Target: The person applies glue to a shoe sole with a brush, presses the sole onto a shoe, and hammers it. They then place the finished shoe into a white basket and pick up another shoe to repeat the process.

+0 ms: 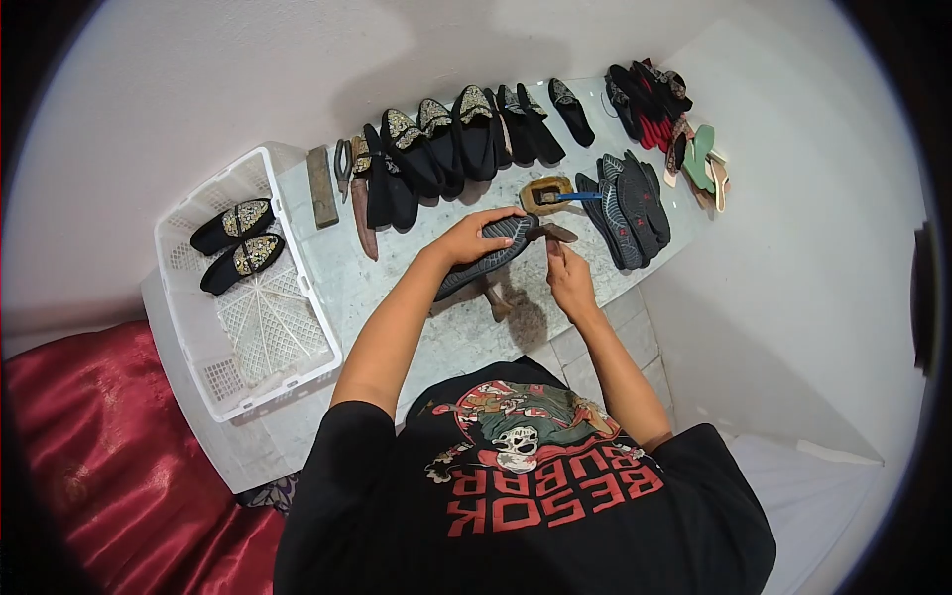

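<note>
My left hand is wrapped over a dark shoe, whose ridged grey sole faces up. Beneath the shoe, part of a brown metal stand shows above the table. In my right hand is a hammer, its head right at the end of the shoe near my left fingertips. Just beyond the hammer lies a yellowish container with a blue-handled brush across it. To the right of that, several loose dark soles are piled together.
Black shoes with glittery uppers line the table's far side. A knife, pliers and a flat block lie left of them. A white basket holds two shoes. Green sole-shaped pieces sit far right.
</note>
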`<state>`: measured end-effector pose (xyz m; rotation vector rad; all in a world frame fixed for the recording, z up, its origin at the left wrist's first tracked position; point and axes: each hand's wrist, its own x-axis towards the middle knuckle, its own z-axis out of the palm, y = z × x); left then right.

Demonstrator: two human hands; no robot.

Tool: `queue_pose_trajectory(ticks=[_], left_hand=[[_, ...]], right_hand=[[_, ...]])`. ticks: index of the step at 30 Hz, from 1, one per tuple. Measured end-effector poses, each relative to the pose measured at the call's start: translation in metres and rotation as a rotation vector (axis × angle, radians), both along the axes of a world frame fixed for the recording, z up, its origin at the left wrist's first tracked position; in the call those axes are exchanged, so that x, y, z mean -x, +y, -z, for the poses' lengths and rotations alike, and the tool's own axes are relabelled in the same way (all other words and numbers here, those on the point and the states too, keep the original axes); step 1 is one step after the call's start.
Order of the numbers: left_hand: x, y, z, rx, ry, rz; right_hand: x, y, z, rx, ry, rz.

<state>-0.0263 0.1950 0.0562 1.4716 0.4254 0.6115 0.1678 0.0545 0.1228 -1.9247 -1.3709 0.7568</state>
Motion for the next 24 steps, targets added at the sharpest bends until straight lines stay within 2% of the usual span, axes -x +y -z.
queue_pose_trajectory(ticks=[4, 6, 8, 14, 18, 19, 24], left_hand=[[0.001, 0.0, 0.0, 0.051, 0.002, 0.014], [0.001, 0.002, 0.002, -0.052, 0.015, 0.001], [-0.001, 0.004, 0.005, -0.049, 0.024, 0.008], [0.0, 0.002, 0.002, -0.064, 0.037, -0.014], [0.0, 0.001, 0.005, -0.059, -0.014, -0.012], [0.0, 0.001, 0.003, -0.022, -0.023, -0.008], [0.002, 0.002, -0.006, -0.003, 0.082, 0.008]], right_hand=[[-0.002, -0.003, 0.002, -0.014, 0.011, -0.008], [-0.002, -0.002, 0.001, -0.033, -0.027, -0.032], [0.001, 0.002, -0.004, 0.059, 0.042, -0.019], [0.003, -0.003, -0.012, -0.057, 0.112, 0.028], [-0.006, -0.003, 0.005, -0.118, 0.109, 0.012], [-0.005, -0.003, 0.007, -0.05, 0.265, 0.067], [-0.007, 0.0, 0.0, -0.048, 0.389, 0.043]])
